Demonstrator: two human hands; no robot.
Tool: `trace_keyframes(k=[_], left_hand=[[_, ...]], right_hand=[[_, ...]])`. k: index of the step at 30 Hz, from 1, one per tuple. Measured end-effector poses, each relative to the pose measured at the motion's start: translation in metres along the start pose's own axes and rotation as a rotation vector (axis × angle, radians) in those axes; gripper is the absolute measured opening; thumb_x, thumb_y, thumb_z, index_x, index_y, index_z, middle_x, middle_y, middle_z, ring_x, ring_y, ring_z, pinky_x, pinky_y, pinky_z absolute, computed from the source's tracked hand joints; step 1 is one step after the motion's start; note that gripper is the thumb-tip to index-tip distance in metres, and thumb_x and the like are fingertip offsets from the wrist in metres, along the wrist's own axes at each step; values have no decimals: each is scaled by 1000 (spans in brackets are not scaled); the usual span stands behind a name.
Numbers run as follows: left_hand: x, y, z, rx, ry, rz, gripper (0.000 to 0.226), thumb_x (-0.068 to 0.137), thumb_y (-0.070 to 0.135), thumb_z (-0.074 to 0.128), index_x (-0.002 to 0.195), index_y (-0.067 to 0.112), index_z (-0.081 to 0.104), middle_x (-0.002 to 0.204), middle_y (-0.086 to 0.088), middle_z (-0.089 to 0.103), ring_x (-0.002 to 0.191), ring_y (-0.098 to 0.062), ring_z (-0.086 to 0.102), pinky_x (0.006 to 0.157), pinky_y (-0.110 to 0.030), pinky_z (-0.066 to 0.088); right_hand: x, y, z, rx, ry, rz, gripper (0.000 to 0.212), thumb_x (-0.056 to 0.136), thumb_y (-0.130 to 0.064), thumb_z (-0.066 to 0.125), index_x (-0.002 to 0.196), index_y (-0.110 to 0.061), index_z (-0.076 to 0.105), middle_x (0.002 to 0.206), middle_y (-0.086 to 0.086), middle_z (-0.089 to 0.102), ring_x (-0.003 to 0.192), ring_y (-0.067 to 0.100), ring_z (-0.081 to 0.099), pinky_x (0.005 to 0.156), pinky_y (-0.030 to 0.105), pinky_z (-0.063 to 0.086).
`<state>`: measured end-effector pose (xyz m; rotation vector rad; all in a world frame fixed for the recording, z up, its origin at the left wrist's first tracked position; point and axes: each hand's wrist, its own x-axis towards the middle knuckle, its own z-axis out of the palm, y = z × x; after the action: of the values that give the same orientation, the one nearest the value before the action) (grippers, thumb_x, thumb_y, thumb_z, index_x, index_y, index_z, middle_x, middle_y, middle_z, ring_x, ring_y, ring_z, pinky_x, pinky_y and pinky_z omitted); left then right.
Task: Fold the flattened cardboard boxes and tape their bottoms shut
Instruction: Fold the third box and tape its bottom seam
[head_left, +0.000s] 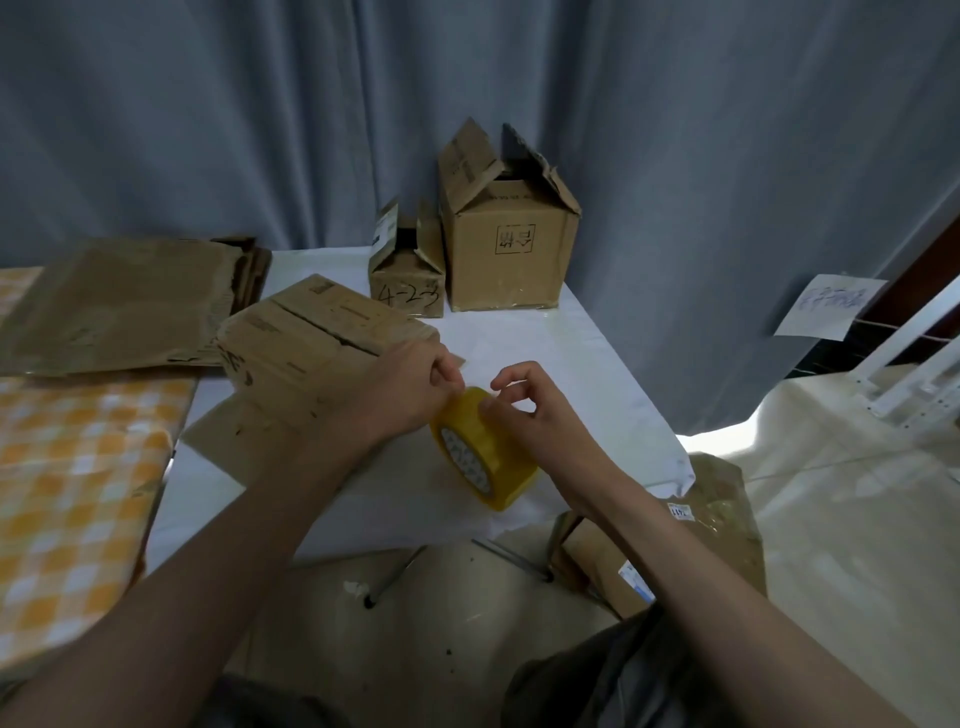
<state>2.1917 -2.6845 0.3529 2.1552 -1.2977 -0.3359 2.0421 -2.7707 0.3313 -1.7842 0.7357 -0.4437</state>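
Note:
A yellow tape roll is held over the white table between both hands. My left hand pinches at the roll's top edge, apparently on the tape's loose end. My right hand has its fingers curled on the roll's upper rim. Just behind my left hand lies a folded cardboard box with its closed flaps facing up. A stack of flattened boxes lies at the left.
Two upright boxes stand at the table's back: a small one marked 4-23 and a larger one with open top flaps. An orange checked cloth covers a surface at left. More cardboard lies on the floor at right.

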Motion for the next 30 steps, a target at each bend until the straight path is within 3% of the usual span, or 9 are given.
trace_keyframes(k=[6,11,14,17,20,23,30], left_hand=[[-4,6,12,101,63,0,11,93,2,52,87,2,61,94,-11,58,84,-13,45,59,-12,33],[-7,9,14,119,211,72,11,94,4,53,94,14,51,92,-5,53,83,-15,45,71,-23,35],[-14,25,-4,60,213,138,17,97,2,48,90,17,46,86,5,46,76,-9,43,62,-20,35],[-24,42,-20,49,252,222,18,99,1,44,93,17,47,91,1,51,81,-13,48,67,-27,42],[-29,45,-29,-26,306,240,15,100,4,44,93,16,49,88,7,48,78,-7,45,64,-19,36],[-19,40,-36,-86,340,221,14,99,7,47,91,17,51,86,11,49,79,-4,46,65,-17,33],[10,26,-15,-119,217,156,6,96,15,58,98,17,53,77,11,56,72,-3,52,63,-24,40]], right_hand=[[-12,3,-3,18,-119,117,32,97,-37,59,126,-37,47,109,-12,61,95,6,60,70,15,47],[-13,-8,-2,-48,-66,9,41,98,-32,59,134,-39,40,99,-12,62,86,7,60,63,12,48],[-6,-18,-5,-20,-5,-22,29,100,-30,57,124,-39,44,100,1,64,90,17,63,77,29,56],[0,-24,-11,-22,-8,-56,12,100,-30,55,107,-37,49,106,12,65,98,32,63,85,44,57],[-1,-31,-17,-20,-45,-124,10,100,-30,56,102,-33,47,110,24,62,100,42,61,80,45,54],[-5,-34,-26,-52,-102,-165,12,101,-28,55,106,-27,45,111,27,61,101,43,60,87,52,53],[-5,-30,-42,-61,-185,-221,13,101,-26,55,106,-26,43,110,35,54,103,50,51,83,58,48]])
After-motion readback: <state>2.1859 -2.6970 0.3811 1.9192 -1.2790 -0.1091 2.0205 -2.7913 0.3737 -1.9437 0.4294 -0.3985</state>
